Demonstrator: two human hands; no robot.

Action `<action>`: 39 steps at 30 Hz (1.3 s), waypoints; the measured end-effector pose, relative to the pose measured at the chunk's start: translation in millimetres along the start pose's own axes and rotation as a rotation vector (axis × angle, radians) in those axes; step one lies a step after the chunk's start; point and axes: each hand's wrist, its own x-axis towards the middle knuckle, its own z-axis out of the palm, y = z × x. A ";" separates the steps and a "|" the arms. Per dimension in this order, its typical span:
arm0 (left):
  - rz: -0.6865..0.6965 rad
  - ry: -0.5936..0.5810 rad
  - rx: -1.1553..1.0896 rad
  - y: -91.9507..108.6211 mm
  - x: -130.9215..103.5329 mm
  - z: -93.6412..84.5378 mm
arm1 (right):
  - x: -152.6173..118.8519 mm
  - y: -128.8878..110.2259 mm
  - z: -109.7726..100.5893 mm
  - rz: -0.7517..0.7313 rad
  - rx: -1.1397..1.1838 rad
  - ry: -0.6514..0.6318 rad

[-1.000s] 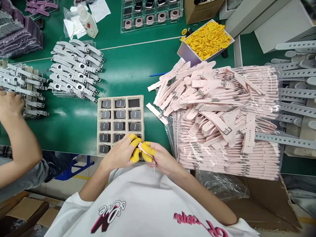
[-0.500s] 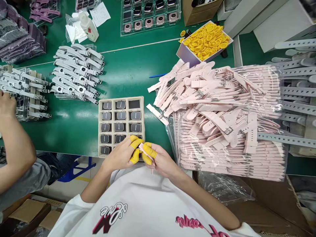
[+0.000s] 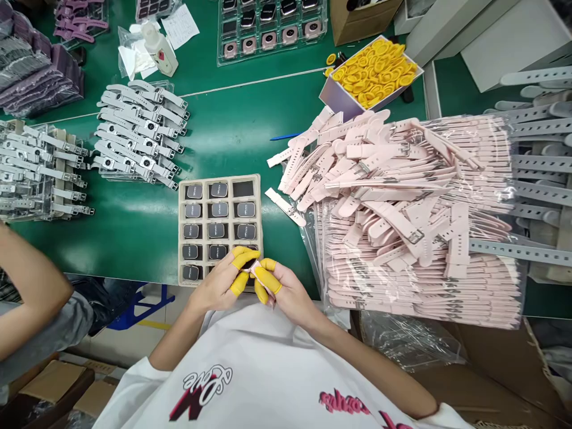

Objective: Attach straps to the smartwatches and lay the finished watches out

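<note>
"Love" can be read in outlined letters on the white shirt [image 3: 268, 369]; the pink lettering [image 3: 344, 403] farther right cannot be made out, and marks on the watches [image 3: 215, 230] and paper [image 3: 180, 27] are too small to be read

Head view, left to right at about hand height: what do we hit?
Co-worker's arm → left hand → pinched pink piece → right hand → pile of pink straps → pale grey straps.
</note>
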 end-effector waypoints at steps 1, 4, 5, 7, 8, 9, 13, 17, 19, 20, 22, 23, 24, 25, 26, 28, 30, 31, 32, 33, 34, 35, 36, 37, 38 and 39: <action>-0.005 0.033 -0.015 -1.4 -0.1 1.2 | 0.0 -1.4 0.0 -0.021 -0.018 0.006; -0.020 0.231 -0.088 -3.1 1.8 6.8 | 0.0 -4.2 -1.3 -0.107 -0.099 -0.002; -0.021 0.311 -0.137 -2.6 3.2 9.1 | -0.1 -4.4 -2.1 -0.115 -0.115 -0.023; -0.024 0.449 -0.297 -0.4 7.0 12.9 | -0.7 -4.2 -4.5 -0.060 -0.111 -0.093; -0.036 0.514 -0.407 1.0 9.1 13.7 | -1.3 -4.2 -6.3 -0.010 -0.108 -0.133; -0.057 0.584 -0.522 2.1 11.1 13.5 | -2.2 -4.7 -8.5 0.036 -0.117 -0.163; -0.201 0.882 -0.772 2.7 17.1 4.6 | -8.8 -12.6 -21.0 0.097 -0.288 -0.153; -0.277 0.982 -0.778 0.8 22.1 -9.5 | -17.9 -24.9 -32.3 0.111 -0.412 -0.113; -0.260 1.084 -0.745 2.2 23.7 -17.2 | -21.1 -29.1 -35.5 0.099 -0.464 -0.104; -0.256 1.112 -0.714 3.9 23.9 -20.5 | -22.0 -30.4 -36.2 0.088 -0.464 -0.093; -0.288 0.994 -0.638 9.1 23.0 -23.5 | -22.5 -32.2 -35.1 0.044 -0.398 -0.055; -0.314 0.844 -0.583 12.3 22.3 -22.6 | -22.0 -32.9 -33.1 0.013 -0.346 -0.035; -0.323 0.664 -0.509 15.6 21.8 -20.0 | -21.3 -33.7 -30.1 -0.021 -0.293 -0.021; -0.304 0.499 -0.416 18.7 21.9 -16.1 | -20.3 -34.5 -26.3 -0.053 -0.248 -0.015; -0.252 0.375 -0.314 21.3 22.6 -11.5 | -19.2 -35.5 -21.9 -0.073 -0.212 -0.017; -0.096 0.248 -0.125 25.0 25.8 -2.5 | -17.0 -36.9 -12.9 -0.070 -0.166 -0.044; 0.023 0.201 -0.010 26.0 29.5 2.8 | -15.1 -36.8 -6.0 -0.043 -0.139 -0.077; 0.050 0.178 0.020 25.7 30.8 3.6 | -14.2 -35.9 -3.8 -0.032 -0.123 -0.088; 0.065 0.151 0.041 24.9 31.4 3.5 | -13.2 -34.3 -2.6 -0.029 -0.099 -0.088; 0.072 0.132 0.052 23.7 31.2 2.8 | -12.2 -32.2 -2.0 -0.036 -0.066 -0.077; 0.077 0.123 0.055 22.3 30.4 1.8 | -11.1 -29.6 -1.9 -0.048 -0.030 -0.058; 0.084 0.118 0.051 20.8 29.0 1.1 | -9.8 -26.9 -1.8 -0.059 0.005 -0.037; 0.089 0.121 0.045 19.5 27.4 0.8 | -8.4 -24.1 -1.6 -0.064 0.039 -0.018; 0.091 0.130 0.039 18.3 25.7 1.0 | -7.0 -21.5 -1.1 -0.063 0.074 -0.007; 0.089 0.141 0.040 17.6 24.1 1.6 | -5.5 -19.4 -0.2 -0.056 0.111 -0.005; 0.084 0.154 0.050 17.3 22.8 2.6 | -4.2 -17.7 1.0 -0.048 0.154 -0.006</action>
